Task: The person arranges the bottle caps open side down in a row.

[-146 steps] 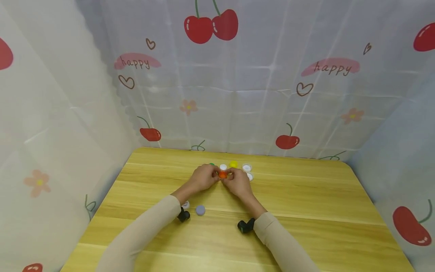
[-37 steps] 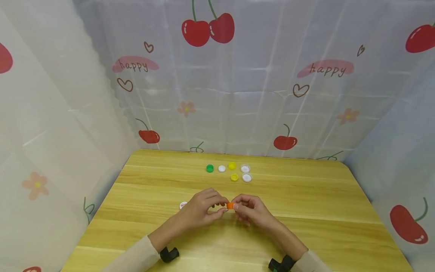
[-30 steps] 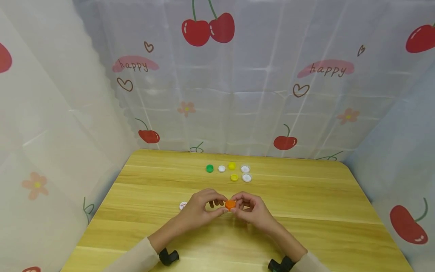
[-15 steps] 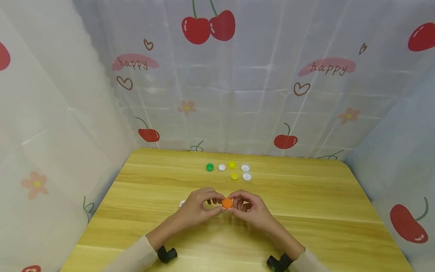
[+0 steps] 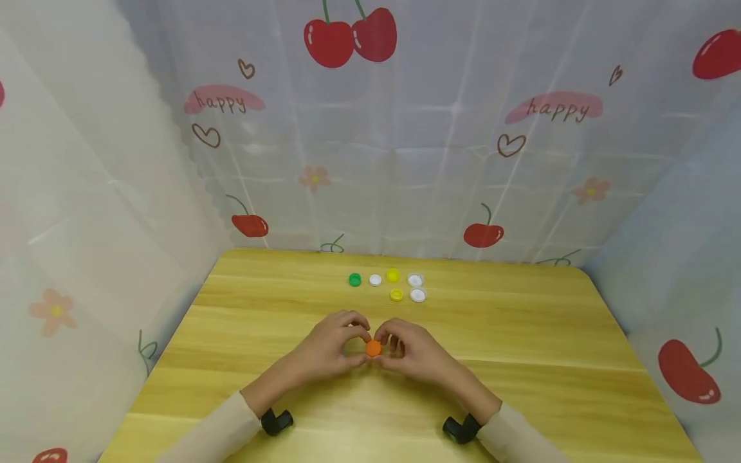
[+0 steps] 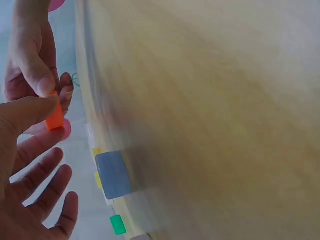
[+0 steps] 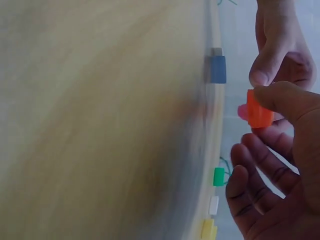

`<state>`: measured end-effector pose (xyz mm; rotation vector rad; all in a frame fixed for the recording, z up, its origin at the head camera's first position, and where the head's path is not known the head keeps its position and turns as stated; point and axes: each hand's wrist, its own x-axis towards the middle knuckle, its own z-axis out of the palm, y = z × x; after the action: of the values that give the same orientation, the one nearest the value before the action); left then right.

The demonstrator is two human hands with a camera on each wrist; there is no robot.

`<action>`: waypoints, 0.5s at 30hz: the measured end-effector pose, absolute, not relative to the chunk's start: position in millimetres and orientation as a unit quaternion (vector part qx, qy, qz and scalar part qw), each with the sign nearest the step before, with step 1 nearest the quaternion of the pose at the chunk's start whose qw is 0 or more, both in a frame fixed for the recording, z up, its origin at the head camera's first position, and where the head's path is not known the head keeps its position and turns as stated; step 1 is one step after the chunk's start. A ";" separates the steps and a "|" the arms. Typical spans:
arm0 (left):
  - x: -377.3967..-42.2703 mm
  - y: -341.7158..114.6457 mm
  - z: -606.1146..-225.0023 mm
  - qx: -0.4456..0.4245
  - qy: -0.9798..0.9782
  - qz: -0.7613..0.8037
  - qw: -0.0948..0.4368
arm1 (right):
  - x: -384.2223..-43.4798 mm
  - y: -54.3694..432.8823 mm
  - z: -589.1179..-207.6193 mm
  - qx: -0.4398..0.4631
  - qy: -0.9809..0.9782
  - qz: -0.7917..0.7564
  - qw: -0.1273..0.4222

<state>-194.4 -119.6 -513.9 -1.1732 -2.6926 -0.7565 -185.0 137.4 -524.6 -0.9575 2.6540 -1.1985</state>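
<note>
An orange bottle cap (image 5: pixel 373 348) is held between my two hands over the middle of the table, its flat round face turned up. My left hand (image 5: pixel 330 347) pinches its left edge between thumb and forefinger. From the other side my right hand (image 5: pixel 415 350) pinches it the same way. In the left wrist view the cap (image 6: pixel 55 117) shows edge-on, clear of the table, with the other left fingers spread loosely. A blue-grey cap (image 6: pixel 113 175) stands on the table nearby; in the head view it is hidden by the hands.
Toward the back of the wooden table (image 5: pixel 521 321) lie a green cap (image 5: pixel 355 280), a white cap (image 5: pixel 375 280), two yellow caps (image 5: pixel 393 275) and two white caps with clear rims (image 5: pixel 417 295). A printed curtain (image 5: pixel 428 161) encloses the table's back and sides.
Both hands have brought the orange cap from the back row toward the near side. Since then it has turned from edge-on to face up and shifted slightly left, still pinched.
</note>
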 end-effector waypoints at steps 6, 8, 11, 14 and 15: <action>-195.0 -124.9 -519.3 -0.366 -0.906 -0.210 0.032 | -187.4 125.0 -529.7 -0.320 0.890 -0.324 0.032; -195.0 -127.4 -522.4 -0.360 -0.911 -0.199 0.023 | -187.8 120.7 -532.3 -0.322 0.892 -0.315 0.028; -195.2 -130.5 -525.0 -0.354 -0.917 -0.185 0.015 | -189.2 114.4 -535.1 -0.324 0.896 -0.302 0.024; -195.4 -132.4 -526.0 -0.353 -0.919 -0.176 0.013 | -191.0 110.2 -535.3 -0.323 0.901 -0.290 0.024; -195.3 -132.8 -525.7 -0.353 -0.919 -0.175 0.013 | -191.7 109.3 -535.4 -0.324 0.901 -0.287 0.025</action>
<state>-195.3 -132.8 -525.7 -1.1010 -2.8623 -0.5437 -191.7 109.3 -535.4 -1.0029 2.7877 -0.8864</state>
